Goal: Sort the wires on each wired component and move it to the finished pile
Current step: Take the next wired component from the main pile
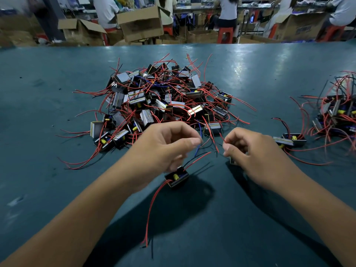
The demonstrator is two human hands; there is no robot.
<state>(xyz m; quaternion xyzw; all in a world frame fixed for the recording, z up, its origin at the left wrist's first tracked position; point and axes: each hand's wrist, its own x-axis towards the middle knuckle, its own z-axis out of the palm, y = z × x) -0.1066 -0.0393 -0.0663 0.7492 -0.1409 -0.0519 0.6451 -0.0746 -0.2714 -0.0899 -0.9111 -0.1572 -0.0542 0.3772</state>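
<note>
Left hand [165, 145] held above the worktop [48, 116], fingers curled, thumb and forefinger pinching a blue wire [198, 149] of the component [176, 177] just below it; red leads trail toward the near edge. Right hand [248, 149] pinches a red wire [222, 137] at the fingertips. Unsorted pile [159, 101] lies beyond the hands; a second pile [339, 112] sits at far right.

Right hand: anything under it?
Partly. A grey metal corner of a component shows below the right hand, whose fingertips pinch a red wire. The hand covers the rest of that part, so its wires' roots cannot be seen.
</note>
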